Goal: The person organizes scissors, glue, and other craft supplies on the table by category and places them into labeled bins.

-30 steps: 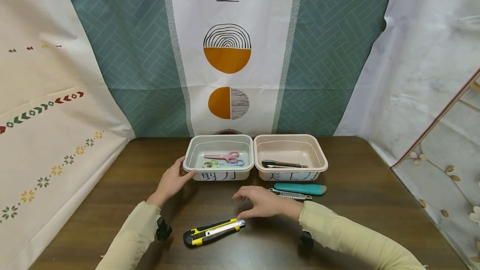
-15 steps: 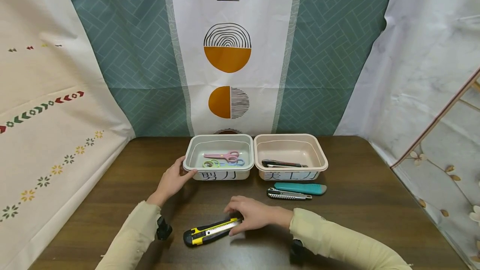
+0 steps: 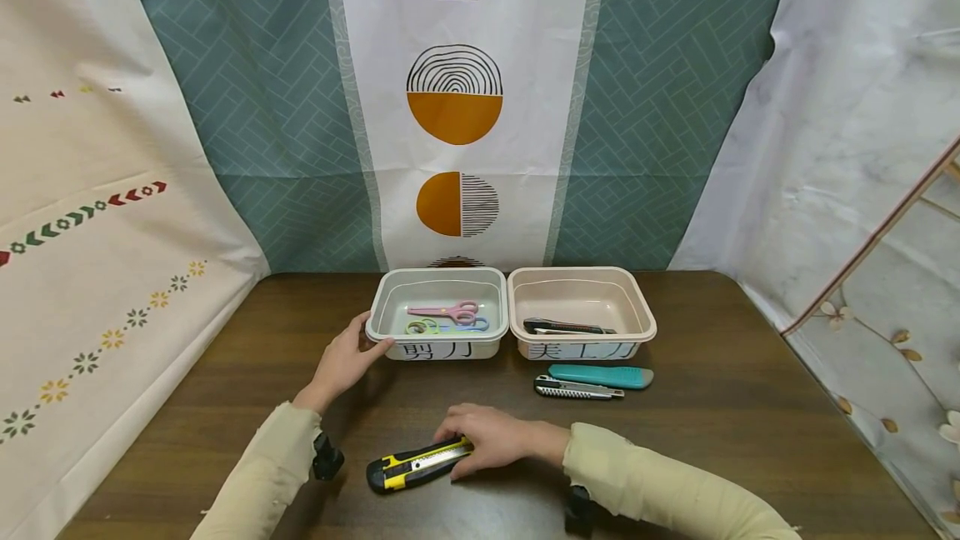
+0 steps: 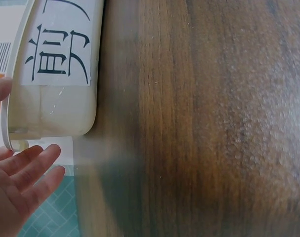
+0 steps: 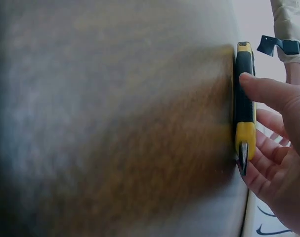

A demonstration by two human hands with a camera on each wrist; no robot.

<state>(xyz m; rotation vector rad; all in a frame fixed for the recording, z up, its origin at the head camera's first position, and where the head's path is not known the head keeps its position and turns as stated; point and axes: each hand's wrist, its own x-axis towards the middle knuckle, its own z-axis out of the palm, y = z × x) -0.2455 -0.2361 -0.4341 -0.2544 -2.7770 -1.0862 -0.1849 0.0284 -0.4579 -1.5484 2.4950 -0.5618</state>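
My left hand (image 3: 347, 365) holds the front left corner of a grey-green plastic bin (image 3: 450, 347), thumb on its front rim and fingers at its side. Inside lie pink scissors (image 3: 444, 313) and green and blue ones partly behind the rim. Nearer the front, my right hand (image 3: 491, 438) grips the blade end of a yellow and black utility knife (image 3: 405, 468) lying on the table. In the right wrist view, thumb and fingers press opposite sides of this utility knife (image 5: 245, 94).
A pink bin (image 3: 581, 294) stands right beside the grey-green one, with a black utility knife (image 3: 567, 328) inside. In front lie a teal cutter (image 3: 600, 377) and a black and silver utility knife (image 3: 577, 389). Fabric hangs behind the table (image 3: 712, 407).
My right hand has moved left and toward the front, from beside the yellow and black utility knife to gripping its blade end. The left hand stays at the bin.
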